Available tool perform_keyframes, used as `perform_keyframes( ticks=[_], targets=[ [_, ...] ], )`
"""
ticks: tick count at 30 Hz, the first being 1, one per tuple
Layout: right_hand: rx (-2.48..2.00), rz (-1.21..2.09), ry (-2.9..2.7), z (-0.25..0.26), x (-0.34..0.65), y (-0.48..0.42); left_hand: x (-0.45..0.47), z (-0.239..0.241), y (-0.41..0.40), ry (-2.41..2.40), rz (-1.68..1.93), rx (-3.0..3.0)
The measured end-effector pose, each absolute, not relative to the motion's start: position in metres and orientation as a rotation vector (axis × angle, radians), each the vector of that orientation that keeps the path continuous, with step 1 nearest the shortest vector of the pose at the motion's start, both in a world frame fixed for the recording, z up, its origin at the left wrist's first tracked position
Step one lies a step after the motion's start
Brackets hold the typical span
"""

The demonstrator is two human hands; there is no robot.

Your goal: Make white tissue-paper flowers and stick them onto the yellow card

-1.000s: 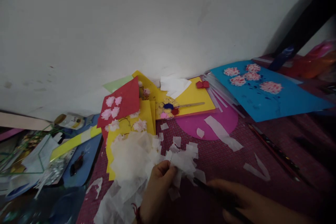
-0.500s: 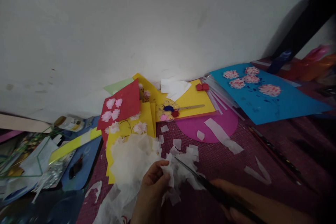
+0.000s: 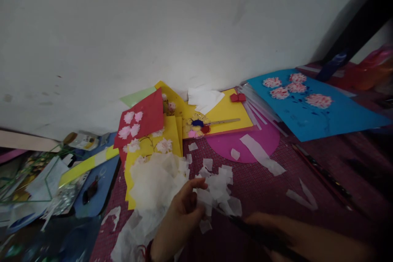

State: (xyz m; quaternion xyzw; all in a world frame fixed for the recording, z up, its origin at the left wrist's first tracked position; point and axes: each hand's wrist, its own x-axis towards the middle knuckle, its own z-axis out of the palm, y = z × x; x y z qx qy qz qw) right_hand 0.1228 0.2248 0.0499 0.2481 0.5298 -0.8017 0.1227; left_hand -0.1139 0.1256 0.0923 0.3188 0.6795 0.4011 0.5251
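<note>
My left hand [image 3: 181,217] pinches a strip of white tissue paper [image 3: 205,198] between thumb and fingers. From the lower right, my right hand [image 3: 282,229] grips dark scissors [image 3: 245,226], blurred by motion, with their blade end at the strip. Small cut tissue squares [image 3: 225,176] lie loosely heaped just beyond both hands. To the left, a larger mound of white tissue pieces [image 3: 156,180] rests on yellow cards and spills toward me beside my left wrist.
Yellow cards [image 3: 175,135] and a red card [image 3: 150,114] with paper blossoms lean at the wall. A blue sheet [image 3: 294,118] with pink-white flowers, a magenta disc [image 3: 258,153], paintbrushes [image 3: 322,176] and a tissue strip [image 3: 262,155] lie further right. A jar [image 3: 81,141] stands left.
The scissors' blade has moved down and closer to my left fingers, onto the tissue strip. My left index finger is a little higher and further right.
</note>
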Motion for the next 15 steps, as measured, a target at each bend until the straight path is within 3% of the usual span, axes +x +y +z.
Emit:
perform_keyframes(
  ticks=[15],
  targets=[
    [0.585,-2.37,1.556,0.057,0.118,0.232,-0.129,0.084,0.127,1.689,0.805,1.057]
  ],
)
